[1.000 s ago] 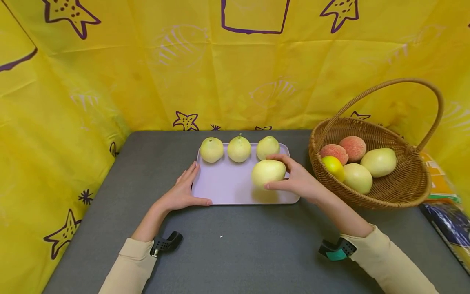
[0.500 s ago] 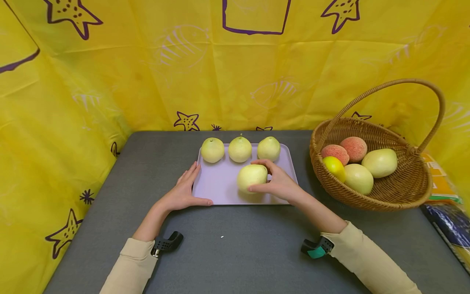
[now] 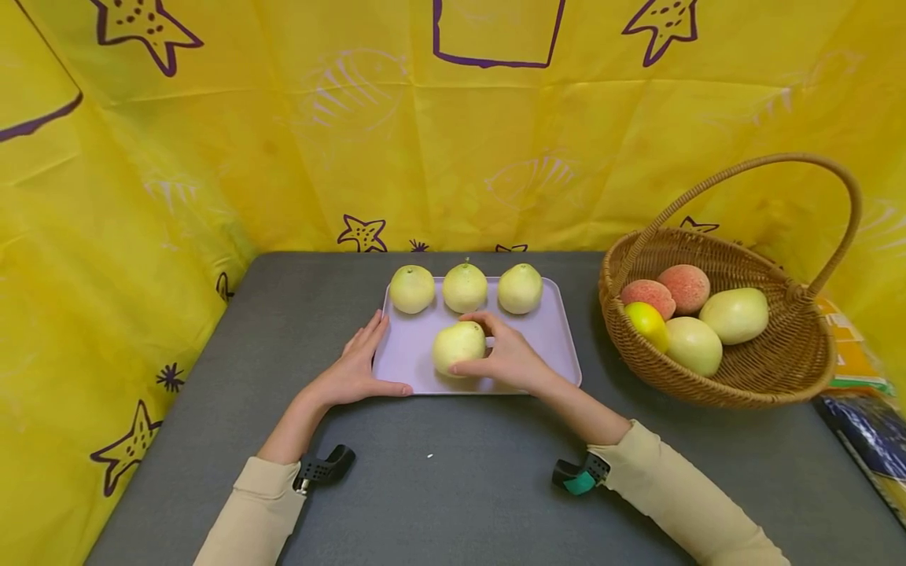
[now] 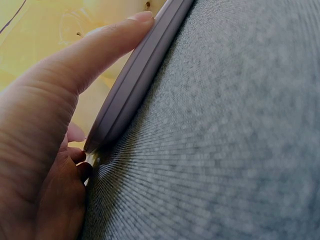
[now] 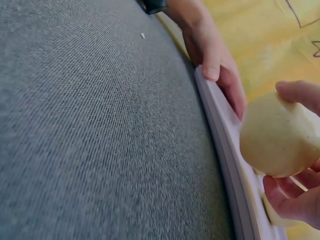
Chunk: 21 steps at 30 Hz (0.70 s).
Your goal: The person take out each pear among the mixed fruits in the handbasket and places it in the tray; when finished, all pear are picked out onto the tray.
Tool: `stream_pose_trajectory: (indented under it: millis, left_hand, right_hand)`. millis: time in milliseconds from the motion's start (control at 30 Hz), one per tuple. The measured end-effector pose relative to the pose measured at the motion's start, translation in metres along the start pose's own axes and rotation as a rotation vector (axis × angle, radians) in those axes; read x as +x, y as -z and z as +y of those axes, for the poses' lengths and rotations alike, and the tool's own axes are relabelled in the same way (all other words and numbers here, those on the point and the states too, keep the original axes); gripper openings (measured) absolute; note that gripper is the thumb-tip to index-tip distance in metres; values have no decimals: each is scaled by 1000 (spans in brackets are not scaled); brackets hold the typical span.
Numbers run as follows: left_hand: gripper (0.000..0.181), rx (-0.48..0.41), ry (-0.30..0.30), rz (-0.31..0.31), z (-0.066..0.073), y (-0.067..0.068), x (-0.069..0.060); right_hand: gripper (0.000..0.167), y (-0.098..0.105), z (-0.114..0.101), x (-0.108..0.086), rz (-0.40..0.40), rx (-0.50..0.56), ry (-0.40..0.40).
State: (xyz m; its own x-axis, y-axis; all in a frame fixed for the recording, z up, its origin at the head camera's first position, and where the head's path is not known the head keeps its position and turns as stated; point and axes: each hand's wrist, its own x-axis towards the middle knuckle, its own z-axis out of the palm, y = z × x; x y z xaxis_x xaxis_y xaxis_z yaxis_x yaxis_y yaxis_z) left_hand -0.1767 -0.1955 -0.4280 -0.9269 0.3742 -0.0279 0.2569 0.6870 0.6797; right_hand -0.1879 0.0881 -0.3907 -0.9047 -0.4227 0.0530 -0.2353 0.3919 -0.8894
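In the head view, my right hand (image 3: 511,358) grips a pale yellow-green pomelo (image 3: 454,348) from its right side, fingers behind and thumb in front. The pomelo (image 5: 276,137) is over the front middle of a lilac tray (image 3: 406,358); whether it touches the tray cannot be told. My left hand (image 3: 351,369) rests at the tray's front left corner, fingers extended along the left edge and thumb (image 4: 107,47) straight against the front rim. Along the back of the tray sit three similar pomelos: left (image 3: 412,289), middle (image 3: 465,288) and right (image 3: 520,288).
A wicker basket (image 3: 771,381) with a tall handle stands to the right. Inside are two peaches (image 3: 684,288), a yellow fruit (image 3: 646,326) and two pale green fruits (image 3: 734,315). Coloured packets (image 3: 859,354) lie beyond it. A yellow patterned cloth (image 3: 453,157) hangs behind the grey table (image 3: 453,503).
My right hand has carried the pomelo leftward, from the tray's right side to its front middle. The left hand has kept its place at the tray's corner.
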Motion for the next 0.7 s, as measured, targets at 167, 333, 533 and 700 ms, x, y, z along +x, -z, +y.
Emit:
stream_pose_trajectory:
  millis: [167,333,533,700]
  left_hand:
    - [127,1,-16,4,-1,-1,0]
    - [127,-15,-8,-3,1,0,0]
    - [128,-7,-12,-5,2,1,0]
    - [128,-8,-18,-11,2,1,0]
  right_hand:
    - [71,-9,-1,6,-11,-17,39]
    - [73,-18,-7,13,-29,-38,90]
    - [73,-32,-9,21,-41,-116,155]
    - [74,-40,-12,25,-45,-175,207]
